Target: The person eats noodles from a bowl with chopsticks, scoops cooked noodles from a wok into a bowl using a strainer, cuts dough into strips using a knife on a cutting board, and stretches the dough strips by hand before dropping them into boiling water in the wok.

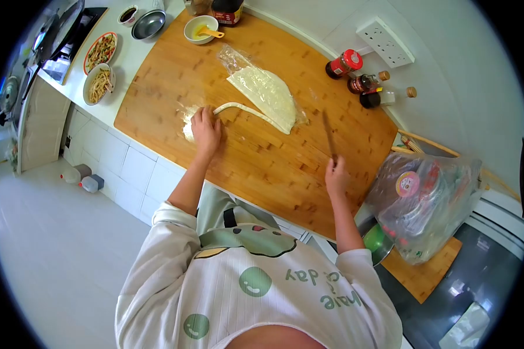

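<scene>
A flattened sheet of pale dough (268, 96) with a straight cut edge lies on the wooden board, partly covered by clear plastic wrap (234, 58). A narrow dough strip (239, 106) curves away from the sheet's lower corner toward my left hand (206, 132). The fingers of that hand are bent down around the strip's far end, which they partly hide, beside a small heap of flour (188, 127). My right hand (336, 173) is closed on the handle of a knife (328, 131), whose long blade points away from me, to the right of the sheet and apart from it.
A large wooden board (262, 166) spans the counter. At its back stand a bowl with a yellow brush (198, 32) and several bottles (361, 83). Food dishes (99, 84) are at the left; a plastic bag (431, 198) sits at the right.
</scene>
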`<state>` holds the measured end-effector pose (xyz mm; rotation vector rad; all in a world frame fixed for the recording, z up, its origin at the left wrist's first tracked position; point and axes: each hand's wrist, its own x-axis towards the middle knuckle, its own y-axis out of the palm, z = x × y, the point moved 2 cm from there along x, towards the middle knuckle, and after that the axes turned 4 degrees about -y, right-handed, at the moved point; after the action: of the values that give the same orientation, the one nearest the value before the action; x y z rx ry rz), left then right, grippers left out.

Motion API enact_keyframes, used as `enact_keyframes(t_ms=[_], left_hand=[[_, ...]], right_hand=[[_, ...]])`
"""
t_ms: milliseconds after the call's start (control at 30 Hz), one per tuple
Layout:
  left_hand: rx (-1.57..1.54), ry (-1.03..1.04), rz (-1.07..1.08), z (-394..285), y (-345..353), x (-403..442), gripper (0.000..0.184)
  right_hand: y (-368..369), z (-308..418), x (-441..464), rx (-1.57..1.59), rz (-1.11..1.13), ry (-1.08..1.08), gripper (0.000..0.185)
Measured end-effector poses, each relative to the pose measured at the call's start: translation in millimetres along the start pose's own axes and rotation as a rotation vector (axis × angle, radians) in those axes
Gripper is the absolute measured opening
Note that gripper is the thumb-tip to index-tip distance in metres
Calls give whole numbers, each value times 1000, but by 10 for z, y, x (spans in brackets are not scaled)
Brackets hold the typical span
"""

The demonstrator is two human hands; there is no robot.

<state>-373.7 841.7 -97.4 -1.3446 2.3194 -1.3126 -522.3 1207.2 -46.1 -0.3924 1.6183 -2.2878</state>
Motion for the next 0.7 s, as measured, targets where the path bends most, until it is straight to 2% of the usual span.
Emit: enact_keyframes(t_ms=[33,100,167,233,300,367,400,433,467,500,567,600,667,700], left_hand=[[51,-46,30,84,31,53,35],[104,-75,63,129,48,170,32],[115,-136,296,129,104,237,24],[145,-110,297,138,145,264,19],[176,-86,297,138,165,282,15],[29,-211,324,157,158,281,12],[31,-195,333,122,117,271,12],[-142,-225,333,88,71,244,10],[-317,-255,333,58,30,234,9],[-316,-238,345,69,41,229,9],[-629,-379,353,153,98,175,8],[-630,-368,368,145,84,174,8],[-939,-765,387,179,85,150,8],[-939,-761,394,238,125,154,8]], right_hand=[[-40,-123,-70,58,39,222,33],[-103,-295,-202,37,-42,250,36],[-99,-449,-324,7,-122,283,40],[-31,-589,-413,-66,-44,403,44],[76,-645,-514,-69,-88,360,44],[94,-600,-577,-73,-131,321,45],[10,-425,-557,-207,-137,311,43],[-11,-279,-541,-342,-141,301,41],[48,-187,-515,-280,-214,210,36],[140,-95,-457,-220,-290,118,31],[730,22,-279,295,-158,217,27],[869,216,-149,323,-110,220,27],[1030,621,101,325,-38,284,25],[1017,799,199,301,-14,347,24]])
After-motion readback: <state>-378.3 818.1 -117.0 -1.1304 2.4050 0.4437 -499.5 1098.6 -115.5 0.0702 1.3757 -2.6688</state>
